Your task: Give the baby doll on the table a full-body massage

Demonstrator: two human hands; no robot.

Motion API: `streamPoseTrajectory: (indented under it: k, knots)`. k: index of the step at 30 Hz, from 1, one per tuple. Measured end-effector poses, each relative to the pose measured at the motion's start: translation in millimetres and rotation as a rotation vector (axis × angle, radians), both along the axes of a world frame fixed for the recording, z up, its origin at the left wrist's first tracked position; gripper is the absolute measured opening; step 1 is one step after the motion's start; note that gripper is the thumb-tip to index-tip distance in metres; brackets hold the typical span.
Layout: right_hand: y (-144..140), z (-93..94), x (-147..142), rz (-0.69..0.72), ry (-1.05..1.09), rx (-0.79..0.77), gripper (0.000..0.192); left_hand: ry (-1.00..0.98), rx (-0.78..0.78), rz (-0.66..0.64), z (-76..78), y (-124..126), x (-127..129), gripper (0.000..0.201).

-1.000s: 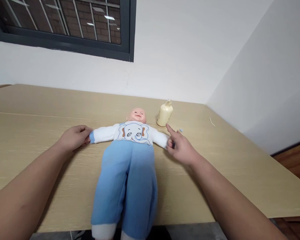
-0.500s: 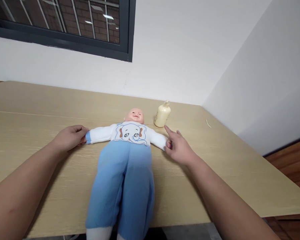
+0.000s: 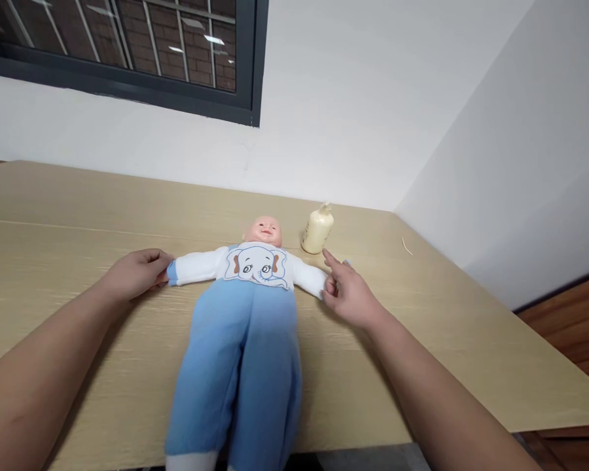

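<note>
A baby doll (image 3: pixel 248 320) lies on its back on the table, head toward the wall and arms stretched out sideways. It wears blue trousers and a white top with an elephant face on the chest. My left hand (image 3: pixel 140 271) is closed on the doll's hand, just beyond the blue cuff of the sleeve on the left. At the other sleeve's end, my right hand (image 3: pixel 351 291) pinches the doll's other hand, its index finger pointing forward. The doll's hands are mostly hidden by my fingers.
A cream pump bottle (image 3: pixel 317 230) stands upright beyond my right hand, beside the doll's head. A thin white strip (image 3: pixel 407 246) lies farther right on the wooden table (image 3: pixel 446 340). White walls and a dark-framed window (image 3: pixel 177 98) border the table's back.
Both hands keep their hold on the doll's arms. The whole view has shifted down very slightly; otherwise nothing visibly moves.
</note>
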State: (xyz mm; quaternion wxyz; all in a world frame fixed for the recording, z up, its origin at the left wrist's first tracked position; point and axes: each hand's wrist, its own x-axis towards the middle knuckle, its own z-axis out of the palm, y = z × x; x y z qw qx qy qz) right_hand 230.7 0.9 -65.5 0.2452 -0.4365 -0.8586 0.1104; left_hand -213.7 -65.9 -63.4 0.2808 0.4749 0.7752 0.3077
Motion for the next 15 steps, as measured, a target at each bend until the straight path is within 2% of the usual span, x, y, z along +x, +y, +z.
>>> streamPoseTrajectory:
  k: [2, 4, 7, 11, 15]
  knots:
    - [2.0, -3.4, 1.7, 0.007, 0.001, 0.051, 0.099, -0.014, 0.003, -0.003, -0.7, 0.3, -0.5, 0.023]
    - [5.2, -7.1, 3.4, -0.022, 0.027, 0.108, 0.096, -0.010, -0.003, -0.004, -1.5, 0.9, -1.2, 0.024]
    - [10.5, -11.4, 2.5, -0.082, 0.066, 0.115, 0.071, 0.018, -0.008, 0.001, -2.4, 2.0, -2.0, 0.026]
    - [13.9, -9.9, -6.2, -0.120, 0.069, 0.007, 0.042, 0.030, -0.007, 0.003, -0.7, 2.3, 0.2, 0.027]
    - [14.5, -5.7, -12.5, -0.130, 0.103, -0.146, 0.027, 0.035, -0.004, 0.004, 4.2, 0.8, 5.4, 0.028]
